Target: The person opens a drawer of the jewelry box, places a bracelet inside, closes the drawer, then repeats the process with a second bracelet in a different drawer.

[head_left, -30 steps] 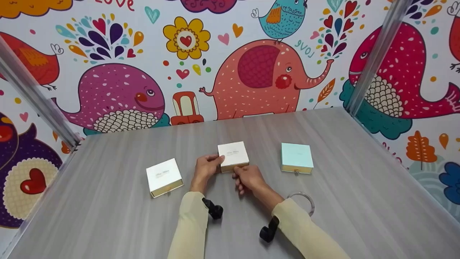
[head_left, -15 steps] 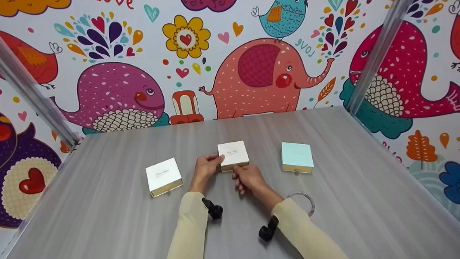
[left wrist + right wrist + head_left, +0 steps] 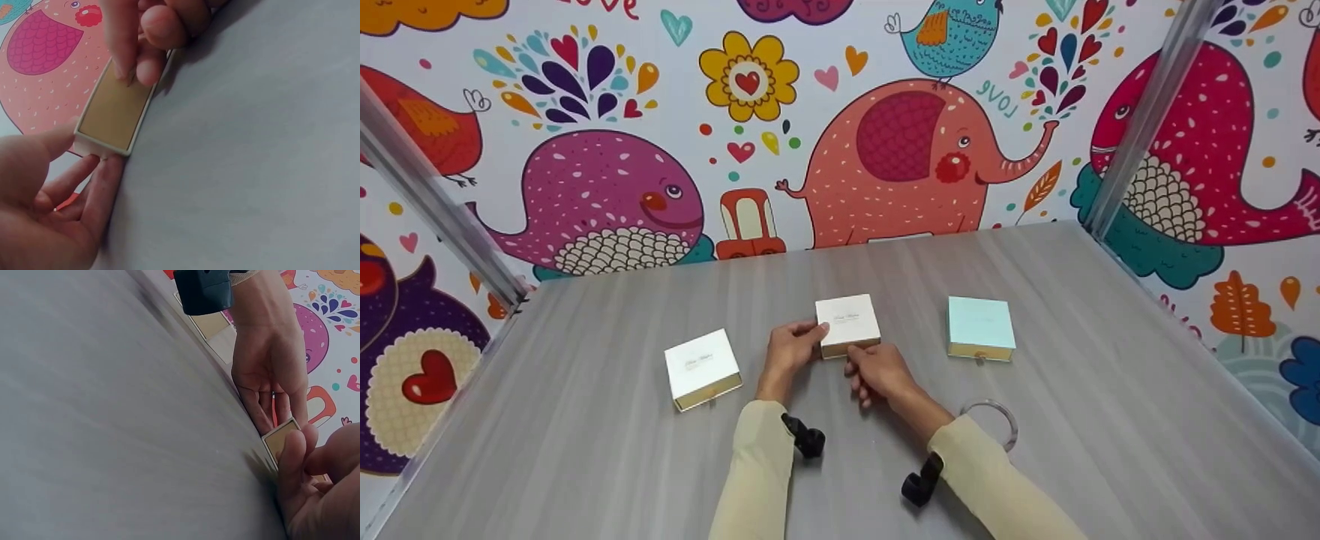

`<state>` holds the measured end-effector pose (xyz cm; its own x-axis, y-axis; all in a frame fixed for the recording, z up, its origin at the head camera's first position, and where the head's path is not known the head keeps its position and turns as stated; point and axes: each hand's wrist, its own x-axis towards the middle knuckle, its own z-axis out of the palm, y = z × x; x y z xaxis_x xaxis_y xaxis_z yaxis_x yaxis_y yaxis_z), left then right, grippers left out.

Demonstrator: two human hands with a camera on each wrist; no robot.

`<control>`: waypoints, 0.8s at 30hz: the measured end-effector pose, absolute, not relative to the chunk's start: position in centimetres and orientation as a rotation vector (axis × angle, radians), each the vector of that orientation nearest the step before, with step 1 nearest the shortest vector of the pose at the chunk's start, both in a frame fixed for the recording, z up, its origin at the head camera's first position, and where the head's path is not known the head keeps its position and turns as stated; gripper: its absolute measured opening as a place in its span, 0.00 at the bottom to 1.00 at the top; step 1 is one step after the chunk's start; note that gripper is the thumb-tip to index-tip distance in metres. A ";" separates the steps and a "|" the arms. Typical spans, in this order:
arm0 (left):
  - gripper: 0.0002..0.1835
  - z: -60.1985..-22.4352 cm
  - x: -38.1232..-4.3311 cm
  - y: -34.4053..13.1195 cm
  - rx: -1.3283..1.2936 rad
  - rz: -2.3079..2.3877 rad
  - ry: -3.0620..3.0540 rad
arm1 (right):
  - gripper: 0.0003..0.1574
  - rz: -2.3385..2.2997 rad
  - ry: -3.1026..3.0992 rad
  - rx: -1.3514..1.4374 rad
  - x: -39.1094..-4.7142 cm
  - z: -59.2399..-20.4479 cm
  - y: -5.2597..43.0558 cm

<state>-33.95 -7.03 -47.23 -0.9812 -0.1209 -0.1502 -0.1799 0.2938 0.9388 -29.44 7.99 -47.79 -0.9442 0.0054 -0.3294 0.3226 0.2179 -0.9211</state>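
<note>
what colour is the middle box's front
Gold; the box front shows best in the left wrist view.

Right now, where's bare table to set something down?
Bare table: right of the mint box and ring; left of the left white box; between mint box and middle white box. Crowded: the middle white box, with left hand and right hand on it; beside the right sleeve, where the ring lies.

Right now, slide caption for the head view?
Left fingers hold the middle box, right fingers touch its gold front; a white box and a mint box flank it.
</note>
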 end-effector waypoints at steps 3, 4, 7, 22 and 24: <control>0.20 -47.3 -34.0 -7.0 -0.301 1.812 2.485 | 0.23 -1.781 2.224 0.291 -29.3 -47.7 8.2; 0.20 -47.3 -34.0 -7.0 -0.305 1.808 2.487 | 0.23 -1.776 2.219 0.283 -29.2 -47.6 8.3; 0.20 -47.3 -34.0 -6.9 -0.317 1.811 2.476 | 0.23 -1.750 2.211 0.259 -29.0 -47.5 8.5; 0.19 -46.8 -33.9 -6.3 -0.319 1.705 2.610 | 0.19 -1.579 2.372 0.035 -26.5 -46.3 9.2; 0.18 -46.6 -33.8 -6.1 -0.300 1.675 2.656 | 0.19 -1.567 2.406 0.029 -26.2 -46.0 9.6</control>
<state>-33.84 -6.11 -46.60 -0.9818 -0.1670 -0.0903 -0.1535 0.4181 0.8953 -26.21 9.61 -46.02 -0.9635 -0.1289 -0.2345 0.1624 0.4152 -0.8951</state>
